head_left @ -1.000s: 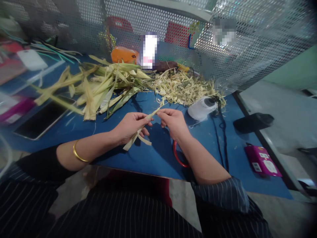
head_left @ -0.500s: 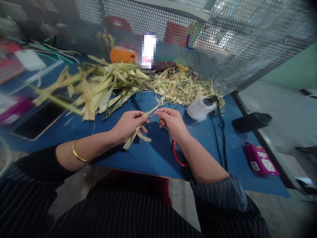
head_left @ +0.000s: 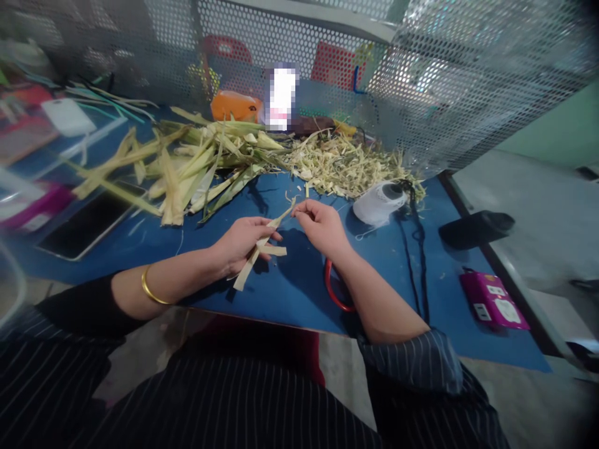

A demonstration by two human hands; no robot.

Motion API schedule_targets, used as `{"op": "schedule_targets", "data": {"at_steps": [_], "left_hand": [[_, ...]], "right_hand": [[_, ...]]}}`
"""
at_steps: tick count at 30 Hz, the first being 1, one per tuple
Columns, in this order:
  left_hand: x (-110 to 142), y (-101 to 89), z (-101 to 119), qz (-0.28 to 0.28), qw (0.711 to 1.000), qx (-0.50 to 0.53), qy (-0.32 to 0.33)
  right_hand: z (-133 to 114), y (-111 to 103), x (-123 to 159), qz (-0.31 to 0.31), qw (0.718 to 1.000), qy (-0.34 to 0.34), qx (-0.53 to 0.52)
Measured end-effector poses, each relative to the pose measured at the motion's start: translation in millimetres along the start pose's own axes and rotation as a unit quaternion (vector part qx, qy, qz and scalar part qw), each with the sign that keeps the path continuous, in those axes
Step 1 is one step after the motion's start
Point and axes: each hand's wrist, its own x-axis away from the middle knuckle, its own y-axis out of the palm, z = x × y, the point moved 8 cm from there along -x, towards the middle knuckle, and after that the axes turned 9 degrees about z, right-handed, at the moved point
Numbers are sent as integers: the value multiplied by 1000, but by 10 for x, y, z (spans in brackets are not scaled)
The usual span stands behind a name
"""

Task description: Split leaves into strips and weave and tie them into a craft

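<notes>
My left hand (head_left: 238, 243) is closed on pale folded corn husk strips (head_left: 247, 269), pinched between thumb and fingers above the blue table. Their narrow twisted end points up and right, while two flat tails hang below the hand. Close to that narrow end, my right hand (head_left: 322, 227) is pinched shut; what its fingertips hold, if anything, is too fine to make out. A spool of white thread (head_left: 374, 207) lies right of this hand, a loose loop trailing from it. Partly covered by my right forearm is a red curved handle (head_left: 330, 288).
Long corn husks (head_left: 187, 171) are heaped at the back left, beside a pile of husk scraps (head_left: 341, 162). A dark phone (head_left: 91, 221) lies left. Black cords (head_left: 418, 249), a black cylinder (head_left: 477, 229) and a purple packet (head_left: 496, 300) are right. A perforated metal screen (head_left: 299, 43) stands behind.
The husk strips and my left hand have shifted slightly down. The strips' narrow end has drawn back toward my left hand. My right hand stays pinched near it.
</notes>
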Motion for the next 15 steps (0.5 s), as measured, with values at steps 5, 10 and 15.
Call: {"op": "schedule_targets", "data": {"at_steps": [5, 10, 15], "left_hand": [[216, 3, -7, -113, 965, -220, 85], [280, -174, 367, 23, 803, -494, 332], [383, -22, 595, 65, 748, -427, 504]], "right_hand": [[58, 230, 82, -129, 988, 65, -56], [38, 386, 227, -221, 952, 157, -144], [43, 399, 277, -219, 932, 213, -195]]}}
